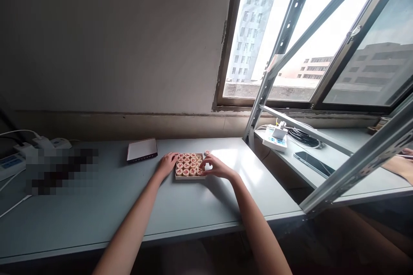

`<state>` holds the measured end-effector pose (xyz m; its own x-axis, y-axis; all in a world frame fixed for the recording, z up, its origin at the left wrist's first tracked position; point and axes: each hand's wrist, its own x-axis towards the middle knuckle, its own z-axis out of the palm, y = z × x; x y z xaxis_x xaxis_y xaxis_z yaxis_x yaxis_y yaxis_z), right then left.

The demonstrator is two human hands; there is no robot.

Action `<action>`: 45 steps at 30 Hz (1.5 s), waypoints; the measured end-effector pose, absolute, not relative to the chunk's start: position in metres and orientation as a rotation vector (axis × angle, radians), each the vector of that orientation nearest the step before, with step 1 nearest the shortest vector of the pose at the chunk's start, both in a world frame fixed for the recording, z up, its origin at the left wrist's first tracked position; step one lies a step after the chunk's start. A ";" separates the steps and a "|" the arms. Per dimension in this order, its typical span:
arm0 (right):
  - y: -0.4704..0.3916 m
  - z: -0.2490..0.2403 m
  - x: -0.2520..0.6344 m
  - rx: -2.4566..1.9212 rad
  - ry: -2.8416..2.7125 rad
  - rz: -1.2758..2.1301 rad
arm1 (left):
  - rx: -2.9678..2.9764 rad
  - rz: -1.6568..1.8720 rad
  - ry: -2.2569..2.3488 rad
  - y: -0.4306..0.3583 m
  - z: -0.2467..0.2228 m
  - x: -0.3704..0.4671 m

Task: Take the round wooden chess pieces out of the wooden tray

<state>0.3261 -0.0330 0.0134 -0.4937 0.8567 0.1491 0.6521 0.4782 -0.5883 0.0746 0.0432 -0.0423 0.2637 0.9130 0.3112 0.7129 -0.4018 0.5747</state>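
Observation:
A shallow open box (190, 178) lies on the table, filled with rows of round wooden xiangqi pieces (186, 166) marked with red characters. My left hand (167, 163) rests against the box's left side, its fingers stretched toward the far left corner. At the right side, my right hand (214, 166) has thumb and fingers curled round a xiangqi piece (199, 171) in the near right corner of the box. Just beyond that hand, a single loose piece (207, 152) lies on the table. My right fingers partly hide the right column of pieces.
A box lid (142, 150) lies upturned at the back left. Power strips (13, 163) and cables are at the far left. Past the metal shelf frame (258, 111), another table holds a power strip (275, 139), a phone (313, 163) and coiled cable (303, 136). Another person's arm (400, 167) shows at right.

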 end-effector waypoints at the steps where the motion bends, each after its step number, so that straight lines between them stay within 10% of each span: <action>1: -0.033 0.013 0.326 -1.264 -2.297 0.669 | 2.219 0.875 1.498 0.043 -0.042 0.075; 20: -0.042 0.029 0.364 -1.553 -2.020 0.931 | 2.174 0.789 1.488 0.044 -0.034 0.074; 27: -0.039 0.014 0.368 -2.183 -1.930 0.416 | 2.158 0.788 1.464 0.044 -0.034 0.073; 34: -0.011 -0.002 0.332 -1.882 -2.118 -0.135 | 2.156 0.783 1.461 0.047 -0.035 0.073; 45: 0.027 -0.030 0.371 -1.810 -2.258 0.158 | 2.179 0.767 1.474 0.049 -0.036 0.074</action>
<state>0.3710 0.0270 -0.0303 -0.2023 0.9718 0.1209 0.9456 0.2260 -0.2339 0.0741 0.0491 -0.0364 0.2938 0.9307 0.2178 0.7122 -0.3652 0.5995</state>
